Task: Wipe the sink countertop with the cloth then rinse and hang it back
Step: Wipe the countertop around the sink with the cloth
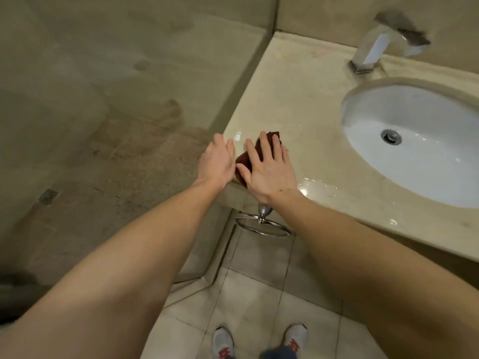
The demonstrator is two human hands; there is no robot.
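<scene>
- Pressing flat: right hand (pixel 269 169), fingers spread, palm down on the cloth (pixel 246 158); no pinch.
- Cloth is dark red, folded, at the table's (pixel 298 99) front-left corner, partly under the palm.
- Left hand (pixel 217 161) open, fingers together, on the corner edge just beside the cloth.
- Sink (pixel 414 141) and tap (pixel 375 47) well to the right.
- Ring (pixel 261 225) under the table edge hangs bare.
</scene>
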